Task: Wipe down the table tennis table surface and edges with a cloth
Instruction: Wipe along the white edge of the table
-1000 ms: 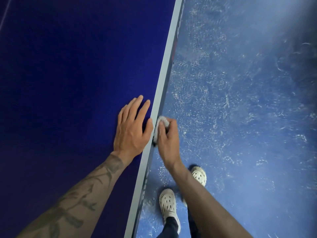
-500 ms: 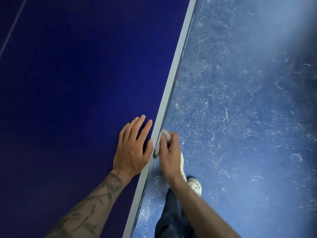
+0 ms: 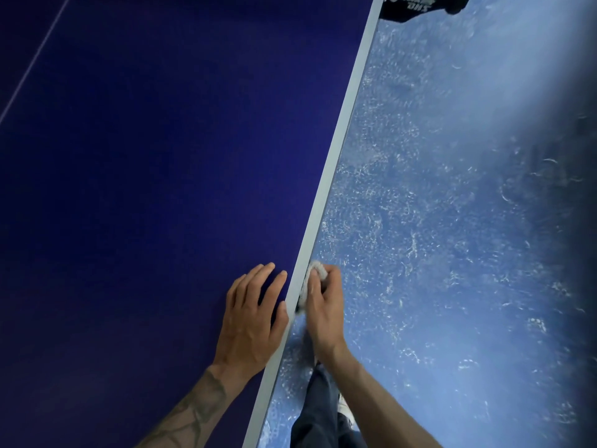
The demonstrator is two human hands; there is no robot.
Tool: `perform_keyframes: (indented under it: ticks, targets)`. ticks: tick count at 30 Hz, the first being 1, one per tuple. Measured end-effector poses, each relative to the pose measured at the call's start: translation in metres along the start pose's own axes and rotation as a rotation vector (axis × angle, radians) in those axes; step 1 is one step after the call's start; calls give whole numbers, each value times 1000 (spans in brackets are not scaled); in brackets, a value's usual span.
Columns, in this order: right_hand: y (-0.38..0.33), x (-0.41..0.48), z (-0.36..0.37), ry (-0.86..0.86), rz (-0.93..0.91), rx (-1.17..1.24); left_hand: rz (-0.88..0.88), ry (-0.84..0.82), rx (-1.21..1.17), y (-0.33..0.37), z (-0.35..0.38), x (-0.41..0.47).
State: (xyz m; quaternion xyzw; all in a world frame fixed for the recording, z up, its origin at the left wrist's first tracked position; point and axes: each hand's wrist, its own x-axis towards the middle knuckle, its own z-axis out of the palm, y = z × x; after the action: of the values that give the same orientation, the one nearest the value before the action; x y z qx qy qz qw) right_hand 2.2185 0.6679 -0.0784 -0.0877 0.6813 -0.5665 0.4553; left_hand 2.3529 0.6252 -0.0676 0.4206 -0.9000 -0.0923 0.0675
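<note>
Floor (image 3: 452, 221): scuffed blue, open beside the table edge.
Table (image 3: 161, 189): left hand (image 3: 250, 321) is laid flat, fingers straight.
Edge (image 3: 336, 147): cloth (image 3: 316, 270) is pressed against it, clamped in right hand (image 3: 324, 313).

Dim overall, brightened by a broad pale wash across the floor (image 3: 484, 92) from the upper right. Darkened by heavy vignetting along the right border and lower right corner. Deep, even blue on the table (image 3: 145, 189), darkest toward the left side. Soft shadow beneath the fingers of the left hand (image 3: 252, 321). Slightly blurred around the right hand (image 3: 323, 305) and cloth (image 3: 315, 270). Slanted steeply by the wide-angle lens along the pale edge strip (image 3: 336, 156).
</note>
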Motion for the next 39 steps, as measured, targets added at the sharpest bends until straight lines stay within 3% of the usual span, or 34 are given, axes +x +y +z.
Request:
perform_keyframes:
  ticks: [7,15,22,31,39]
  targets:
    - [-71,112,-4,9,-25,46,17,17,-104,9,3,95]
    - [-38,61,-3,2,34,24,41,29,-111,17,4,204]
    - [-120,193,4,39,-44,121,27,0,-68,21,3,281]
    - [-79,174,-4,21,18,95,-2,32,-47,33,13,399]
    - [-181,321,2,76,-95,108,-20,85,-22,31,24,411]
